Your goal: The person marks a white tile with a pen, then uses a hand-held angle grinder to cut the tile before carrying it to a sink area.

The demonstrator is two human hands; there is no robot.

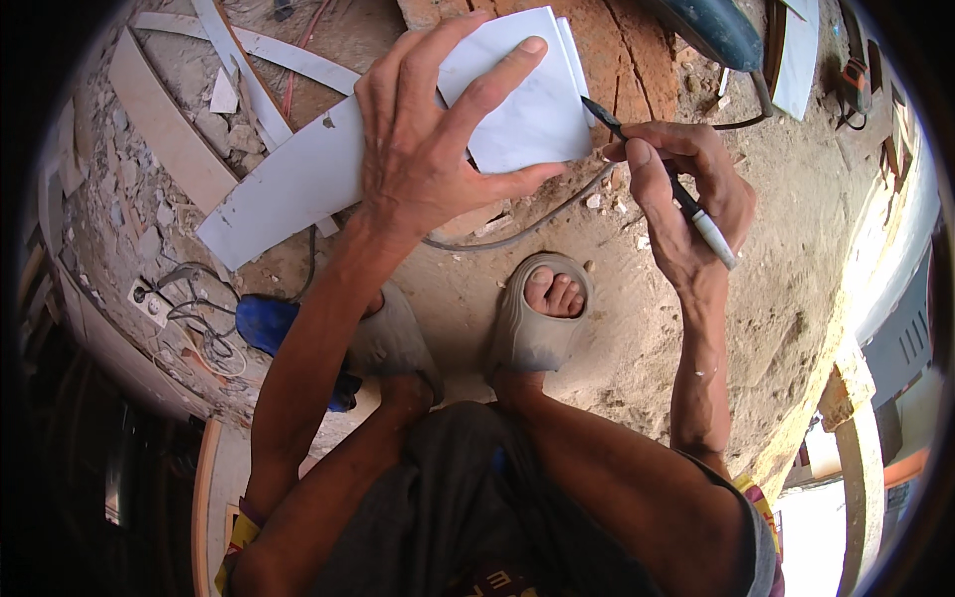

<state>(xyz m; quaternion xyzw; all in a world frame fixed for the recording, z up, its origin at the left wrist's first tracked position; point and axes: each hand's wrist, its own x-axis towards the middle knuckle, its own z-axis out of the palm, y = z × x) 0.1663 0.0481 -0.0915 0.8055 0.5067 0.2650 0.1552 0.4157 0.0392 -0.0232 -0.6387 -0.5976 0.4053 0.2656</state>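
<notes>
My left hand (418,149) grips a stack of small white marbled tile pieces (527,119), fingers over the top and thumb along the lower edge, on a reddish brick-like slab (622,70). A long white tile strip (279,199) runs out from under that hand to the lower left. My right hand (696,189) pinches a black-and-white pen (714,234), its dark tip at the right edge of the stack.
Cut tile strips (164,109) and rubble lie at upper left. A socket strip (149,298), cables and a blue object (259,323) sit at left. A dark teal power tool (711,30) and tape measure (854,85) lie at upper right. My sandalled feet are below the tiles.
</notes>
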